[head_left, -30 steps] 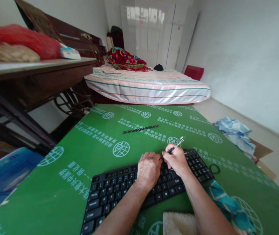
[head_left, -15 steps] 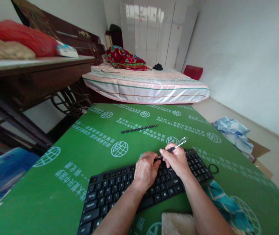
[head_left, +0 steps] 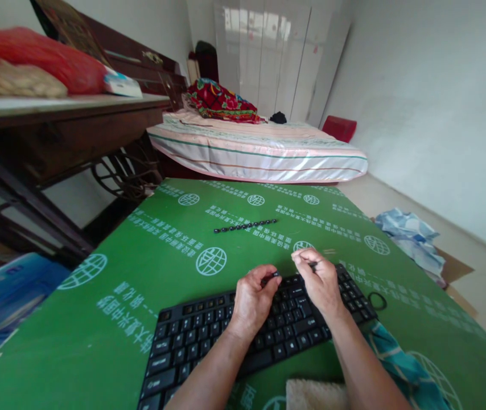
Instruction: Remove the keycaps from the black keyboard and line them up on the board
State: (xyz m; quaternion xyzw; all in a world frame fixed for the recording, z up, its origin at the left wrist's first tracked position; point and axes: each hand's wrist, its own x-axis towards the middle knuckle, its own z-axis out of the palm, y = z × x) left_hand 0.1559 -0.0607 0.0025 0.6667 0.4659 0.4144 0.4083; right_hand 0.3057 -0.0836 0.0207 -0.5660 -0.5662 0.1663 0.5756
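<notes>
A black keyboard (head_left: 298, 327) lies at a slant on the green table, with open key sockets showing along its top row at the left. Over its upper middle, my left hand (head_left: 252, 296) is closed, pinching a small black keycap (head_left: 275, 274) between thumb and forefinger. To its right and slightly higher, my right hand (head_left: 320, 283) is closed round a thin keycap puller (head_left: 313, 264) with a dark handle; its wire end is blurred. Beyond both hands a row of black keycaps (head_left: 244, 226) lies on the table.
The green printed table (head_left: 140, 250) reaches to a bed (head_left: 260, 145). A black ring (head_left: 377, 300) lies right of the keyboard, near a teal checked cloth (head_left: 400, 364) and a beige cloth (head_left: 315, 394). A sewing-machine table (head_left: 68, 117) stands at the left.
My right hand has drawn away from the left, up and to the right, with the puller. The left hand stays nearly in place, and the keycap in it now shows plainly.
</notes>
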